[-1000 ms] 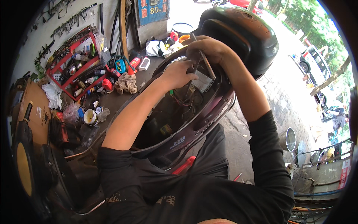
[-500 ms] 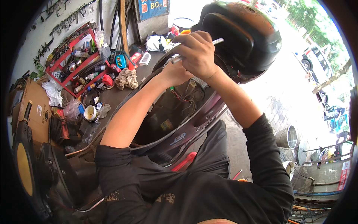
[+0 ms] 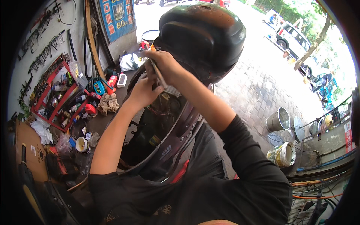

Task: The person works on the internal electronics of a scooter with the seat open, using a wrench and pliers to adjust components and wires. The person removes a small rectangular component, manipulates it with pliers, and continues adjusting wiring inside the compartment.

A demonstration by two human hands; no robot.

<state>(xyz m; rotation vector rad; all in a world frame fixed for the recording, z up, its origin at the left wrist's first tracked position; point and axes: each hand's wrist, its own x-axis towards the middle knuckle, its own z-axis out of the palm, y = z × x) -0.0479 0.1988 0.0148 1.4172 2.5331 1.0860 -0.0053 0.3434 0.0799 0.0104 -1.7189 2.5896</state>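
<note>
Gripping a thin metal tool point(image 3: 161, 77), the right hand point(image 3: 165, 64) sits above the middle of the frame, its fingers curled closed round the shaft. The tool slants down and to the right across the hand, its lower end beside the left thumb. The left hand point(image 3: 144, 93) lies just below and to the left, fingers bent and thumb reaching out to the right; whether it has hold of anything (its fingertips are hidden) I cannot tell.

Both hands are over the far end of an open scooter body point(image 3: 179, 132), which runs from the centre toward the lower left. Loose wires point(image 3: 160, 109) show inside it, and a pale ribbed part point(image 3: 173, 91) sits just right of the left thumb. A black top box point(image 3: 202, 41) rises behind the hands at upper centre. At left stands a red rack point(image 3: 45, 119) of bottles, with a crumpled cloth point(image 3: 108, 104) near it; a metal bucket point(image 3: 277, 120) is at right.
</note>
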